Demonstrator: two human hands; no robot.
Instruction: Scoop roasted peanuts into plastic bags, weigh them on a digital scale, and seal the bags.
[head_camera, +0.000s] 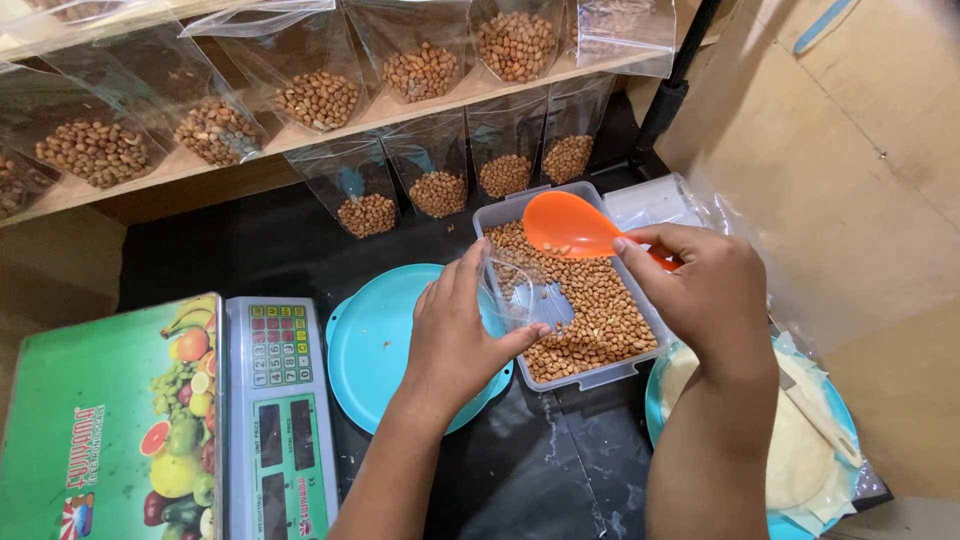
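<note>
My left hand (455, 335) holds a small clear plastic bag (515, 290) open over the edge of a clear plastic tub of peanuts (590, 305). My right hand (700, 285) grips the handle of an orange plastic spoon (570, 225), whose bowl is raised above the tub with a few peanuts in it. The spoon's bowl sits just above and behind the bag's mouth. A round turquoise lid or plate (375, 335) lies under my left hand, to the left of the tub.
A green digital scale with fruit pictures (170, 420) stands at the front left. Several filled clear bags of peanuts (400, 195) line the black table's back and a wooden shelf (130, 180) above. A turquoise plate with pale flat sheets (800, 440) sits at the right.
</note>
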